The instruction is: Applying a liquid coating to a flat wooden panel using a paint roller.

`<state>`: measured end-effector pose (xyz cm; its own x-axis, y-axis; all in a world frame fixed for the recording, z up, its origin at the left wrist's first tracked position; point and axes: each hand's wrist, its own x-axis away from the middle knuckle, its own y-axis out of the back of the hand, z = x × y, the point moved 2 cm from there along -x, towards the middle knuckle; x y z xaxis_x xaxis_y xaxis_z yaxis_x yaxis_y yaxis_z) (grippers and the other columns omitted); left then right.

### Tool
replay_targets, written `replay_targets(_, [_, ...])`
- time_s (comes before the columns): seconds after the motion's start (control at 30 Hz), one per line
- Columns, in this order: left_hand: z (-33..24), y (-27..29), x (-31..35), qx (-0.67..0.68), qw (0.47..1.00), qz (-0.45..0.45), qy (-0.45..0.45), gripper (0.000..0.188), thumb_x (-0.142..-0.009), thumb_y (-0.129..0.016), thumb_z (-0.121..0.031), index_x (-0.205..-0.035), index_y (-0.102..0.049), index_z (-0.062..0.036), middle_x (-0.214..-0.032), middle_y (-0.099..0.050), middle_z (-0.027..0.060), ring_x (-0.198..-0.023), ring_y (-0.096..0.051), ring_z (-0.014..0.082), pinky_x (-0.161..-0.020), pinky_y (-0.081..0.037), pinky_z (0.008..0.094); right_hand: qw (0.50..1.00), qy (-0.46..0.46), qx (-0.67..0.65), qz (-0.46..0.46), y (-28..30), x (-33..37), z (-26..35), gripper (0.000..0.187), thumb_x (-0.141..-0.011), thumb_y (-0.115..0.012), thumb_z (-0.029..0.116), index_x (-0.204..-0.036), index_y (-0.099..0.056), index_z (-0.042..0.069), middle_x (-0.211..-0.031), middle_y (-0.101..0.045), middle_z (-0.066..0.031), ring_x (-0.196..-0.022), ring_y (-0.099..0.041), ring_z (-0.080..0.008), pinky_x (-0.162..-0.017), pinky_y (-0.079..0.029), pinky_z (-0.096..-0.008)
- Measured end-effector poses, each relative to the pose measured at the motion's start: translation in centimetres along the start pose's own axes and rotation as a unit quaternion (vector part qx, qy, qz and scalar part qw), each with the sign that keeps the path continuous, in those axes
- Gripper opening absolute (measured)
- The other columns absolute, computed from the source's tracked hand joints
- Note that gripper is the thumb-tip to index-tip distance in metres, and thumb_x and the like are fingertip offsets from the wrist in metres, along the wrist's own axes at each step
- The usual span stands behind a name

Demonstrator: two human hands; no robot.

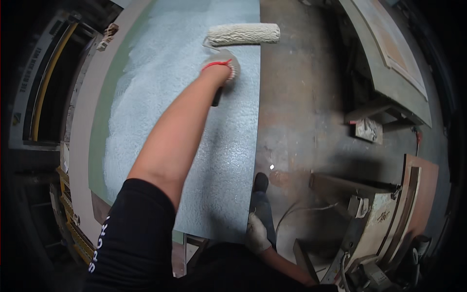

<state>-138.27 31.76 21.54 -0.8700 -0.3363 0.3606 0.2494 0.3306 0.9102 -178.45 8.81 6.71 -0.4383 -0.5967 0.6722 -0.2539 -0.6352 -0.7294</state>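
A head-worn camera looks down on one person working at a bench, with a large flat panel lying on it, coated in pale, wet, stippled blue-white paint. The person's left hand, in a light knit glove with a red cuff edge, reaches far out toward 12 o'clock, its grip wrapped tight around the dark handle of a paint roller. The roller's single white, textured sleeve lies crosswise just beyond the hand, at about 1 o'clock from the grip, resting on the panel near its far right edge. The handle's end pokes out below the fist toward 6 o'clock. The right hand, also gloved in white, hangs low at 5 o'clock beside the panel's near right corner; its fingers look loosely curled, though whether they grip anything cannot be told. One dark shoe shows on the stained concrete floor just above that hand. At 3 o'clock, two framed door-like panels rest on supports. Counted: one roller, one painted panel, two gloved hands.
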Motion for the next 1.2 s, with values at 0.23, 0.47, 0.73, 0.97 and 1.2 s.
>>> replay_targets(0.23, [7.7,-5.5,15.9,-0.009,0.997,-0.001,-0.072,0.040,-0.102,-0.046,-0.024,-0.129,-0.049,0.0044,-0.106,-0.070,0.0329,-0.101,-0.068,0.0489,-0.093,-0.052,0.0549,0.993,0.116,-0.015,-0.007,-0.1,0.9,-1.2,0.050,-0.109,-0.036,0.038,-0.141,-0.054,0.003,-0.140,-0.062,-0.0140,-0.127,-0.060,-0.0306,-0.110,-0.046,-0.0476])
replay_targets(0.47, [21.9,-5.8,38.5,0.050,0.996,0.071,0.009,0.041,-0.096,-0.059,-0.037,-0.115,-0.051,-0.0014,-0.098,-0.070,0.0275,-0.094,-0.069,0.0464,-0.085,-0.053,0.0549,0.977,0.176,0.114,-0.028,0.6,-0.1,-2.9,0.048,-0.105,-0.041,0.046,-0.129,-0.063,0.011,-0.125,-0.070,-0.0068,-0.111,-0.068,-0.0240,-0.096,-0.054,-0.0428])
replay_targets(0.73, [40.0,-2.2,54.9,0.088,0.984,-0.052,0.148,0.038,-0.095,-0.060,-0.035,-0.114,-0.051,-0.0038,-0.098,-0.070,0.0250,-0.097,-0.067,0.0458,-0.086,-0.051,0.0547,0.960,0.246,0.120,-0.056,-0.1,0.7,-2.2,0.054,-0.107,-0.038,0.043,-0.146,-0.052,0.008,-0.140,-0.061,-0.0088,-0.123,-0.063,-0.0273,-0.101,-0.054,-0.0444])
replay_targets(0.97, [57.3,-2.0,55.8,0.024,0.971,-0.065,0.228,0.041,-0.095,-0.060,-0.036,-0.119,-0.051,-0.0043,-0.101,-0.070,0.0251,-0.097,-0.067,0.0453,-0.084,-0.052,0.0540,0.897,0.327,0.294,-0.034,-2.9,-0.3,-1.7,0.065,-0.105,-0.040,0.030,-0.165,-0.024,0.011,-0.168,-0.030,-0.0077,-0.150,-0.035,-0.0274,-0.122,-0.030,-0.0409])
replay_targets(1.2, [59.7,0.6,48.1,-0.022,0.980,0.044,0.195,0.039,-0.094,-0.065,-0.036,-0.113,-0.052,-0.0043,-0.097,-0.069,0.0238,-0.095,-0.067,0.0442,-0.081,-0.051,0.0514,0.889,0.333,0.314,-0.031,-0.5,-1.8,0.7,0.071,-0.103,-0.046,0.032,-0.165,-0.020,0.008,-0.170,-0.026,-0.0090,-0.153,-0.029,-0.0279,-0.125,-0.022,-0.0402])
